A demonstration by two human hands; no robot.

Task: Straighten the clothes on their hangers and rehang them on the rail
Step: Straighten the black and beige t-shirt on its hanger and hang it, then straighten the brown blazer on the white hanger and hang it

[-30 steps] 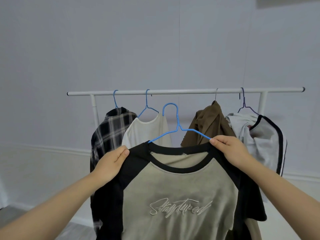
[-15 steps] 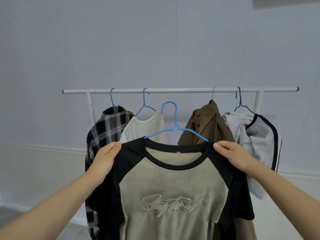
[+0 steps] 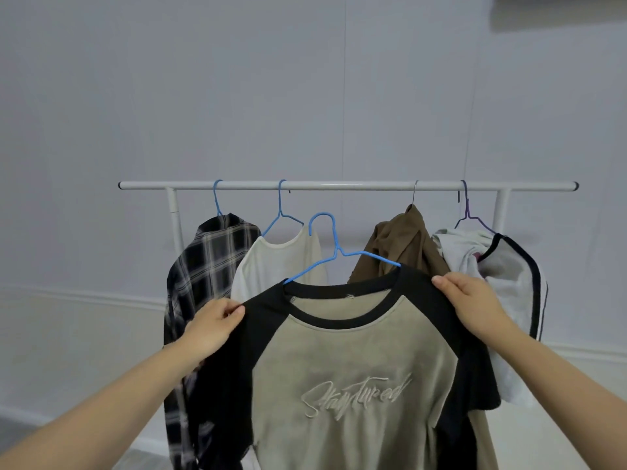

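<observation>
I hold a beige T-shirt with black raglan sleeves (image 3: 353, 361) on a blue wire hanger (image 3: 334, 252) in front of the white rail (image 3: 339, 185). The hanger's hook is free, below the rail, and the hanger tilts down to the left. My left hand (image 3: 212, 329) pinches the shirt's left shoulder. My right hand (image 3: 475, 307) grips the right shoulder. The shirt's hem is cut off by the frame.
On the rail hang a plaid shirt (image 3: 207, 276), a cream top (image 3: 274, 266) on a blue hanger, a bunched brown garment (image 3: 400, 245) and a crumpled grey-white garment (image 3: 509, 283) on a purple hanger. A gap lies between the cream top and the brown garment. A plain wall stands behind.
Both hands have slid outward along the shirt's shoulders, away from the collar. The hanger now tilts down on its left side.
</observation>
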